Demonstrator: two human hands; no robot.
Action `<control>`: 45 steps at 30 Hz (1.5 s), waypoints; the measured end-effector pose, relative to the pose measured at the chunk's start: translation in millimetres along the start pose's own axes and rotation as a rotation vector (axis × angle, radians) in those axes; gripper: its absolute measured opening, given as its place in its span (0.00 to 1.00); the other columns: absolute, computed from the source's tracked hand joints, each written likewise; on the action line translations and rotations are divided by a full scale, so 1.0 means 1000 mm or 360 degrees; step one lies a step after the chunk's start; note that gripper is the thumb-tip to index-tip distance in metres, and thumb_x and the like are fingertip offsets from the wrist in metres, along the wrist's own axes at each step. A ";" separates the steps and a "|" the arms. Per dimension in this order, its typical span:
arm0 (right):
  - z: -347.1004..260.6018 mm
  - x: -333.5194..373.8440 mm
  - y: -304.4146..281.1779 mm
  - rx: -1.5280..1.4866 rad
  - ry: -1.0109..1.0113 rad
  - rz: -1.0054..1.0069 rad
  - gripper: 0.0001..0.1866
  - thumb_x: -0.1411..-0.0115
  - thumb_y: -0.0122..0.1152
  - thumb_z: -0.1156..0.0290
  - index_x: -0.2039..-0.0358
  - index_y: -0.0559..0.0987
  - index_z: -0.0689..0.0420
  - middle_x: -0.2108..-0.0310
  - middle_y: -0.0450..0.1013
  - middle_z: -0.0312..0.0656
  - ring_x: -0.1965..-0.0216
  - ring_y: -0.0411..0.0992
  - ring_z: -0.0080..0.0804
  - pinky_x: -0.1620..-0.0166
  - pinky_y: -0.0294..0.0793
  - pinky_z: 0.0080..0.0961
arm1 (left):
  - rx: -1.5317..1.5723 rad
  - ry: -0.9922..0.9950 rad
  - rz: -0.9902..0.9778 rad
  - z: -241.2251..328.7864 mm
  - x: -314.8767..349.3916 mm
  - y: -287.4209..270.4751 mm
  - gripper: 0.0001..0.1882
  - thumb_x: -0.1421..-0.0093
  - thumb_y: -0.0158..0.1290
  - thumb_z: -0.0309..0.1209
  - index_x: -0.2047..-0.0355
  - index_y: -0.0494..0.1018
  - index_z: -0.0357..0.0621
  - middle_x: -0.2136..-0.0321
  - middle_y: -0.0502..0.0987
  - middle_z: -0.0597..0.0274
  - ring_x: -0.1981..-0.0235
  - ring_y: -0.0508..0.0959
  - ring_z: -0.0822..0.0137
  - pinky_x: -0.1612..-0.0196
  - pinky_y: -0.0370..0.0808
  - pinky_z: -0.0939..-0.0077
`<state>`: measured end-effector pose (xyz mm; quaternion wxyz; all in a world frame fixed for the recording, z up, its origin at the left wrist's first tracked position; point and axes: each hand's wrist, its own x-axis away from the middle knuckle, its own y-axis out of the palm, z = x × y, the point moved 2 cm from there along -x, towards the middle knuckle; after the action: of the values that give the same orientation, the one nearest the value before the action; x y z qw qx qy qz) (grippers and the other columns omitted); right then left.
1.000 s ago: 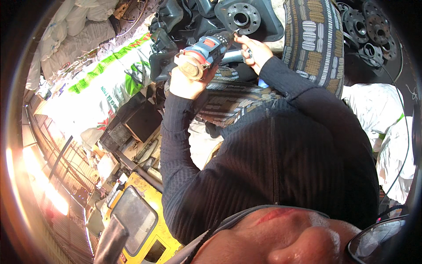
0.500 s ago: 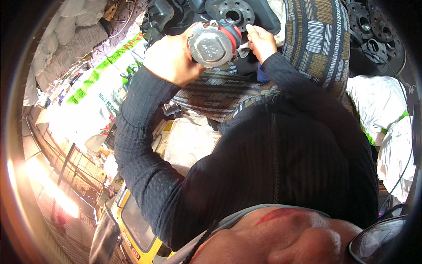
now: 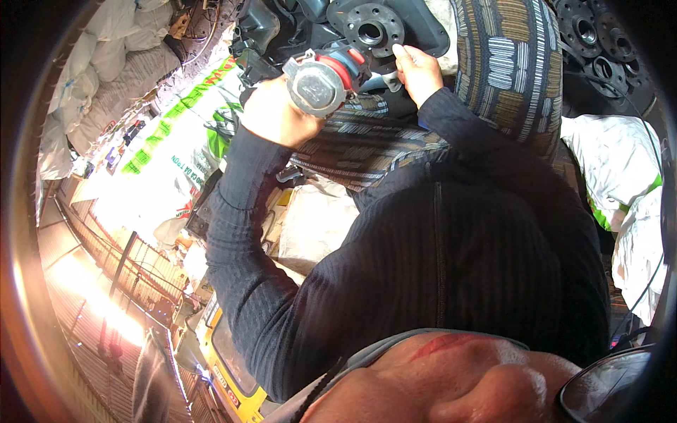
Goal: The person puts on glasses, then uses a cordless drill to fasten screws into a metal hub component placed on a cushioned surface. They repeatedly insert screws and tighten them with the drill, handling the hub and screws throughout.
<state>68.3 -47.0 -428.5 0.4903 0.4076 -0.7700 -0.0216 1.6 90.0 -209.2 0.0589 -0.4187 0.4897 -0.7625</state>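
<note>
My left hand (image 3: 273, 116) is wrapped round a blue-and-red tool with a round grey metal cover (image 3: 315, 89); the cover faces up and a red band shows beside it. Part of the tool is hidden by the cover and my hand. To its right, my right hand (image 3: 421, 74) is closed with thumb and fingertips pressed together; whatever they pinch, if anything, is too small to make out. Just beyond that hand lies a dark metal part with a round, holed flange (image 3: 371, 32). My legs in patterned trousers (image 3: 502, 74) are below and beside the hands.
Several round metal flanged parts (image 3: 580, 29) lie at the far right. White sacks (image 3: 612, 158) stand on the right, and a white-and-green sack (image 3: 166, 162) on the left. A thin cable (image 3: 659, 204) runs down the right side. Dark curved parts (image 3: 255, 32) are piled at the top.
My left hand and the tool have moved slightly left and down, with the cover turned a little. My right hand stays almost where it was, still closed.
</note>
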 end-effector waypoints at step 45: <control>-0.032 0.028 -0.011 -0.0873 0.0431 -0.1181 0.26 0.30 0.32 0.57 0.44 0.66 0.65 0.51 0.71 0.49 0.54 0.74 0.36 0.48 0.77 0.40 | 0.1090 -0.0196 0.0496 0.028 0.101 0.065 0.14 0.49 0.63 0.24 0.62 0.73 0.38 0.76 0.76 0.64 0.84 0.72 0.75 0.83 0.67 0.79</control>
<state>94.8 -60.8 -396.3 0.6349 0.5098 -0.4675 -0.3442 -64.3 -13.4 -197.5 0.3400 -0.3403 0.2597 -0.8373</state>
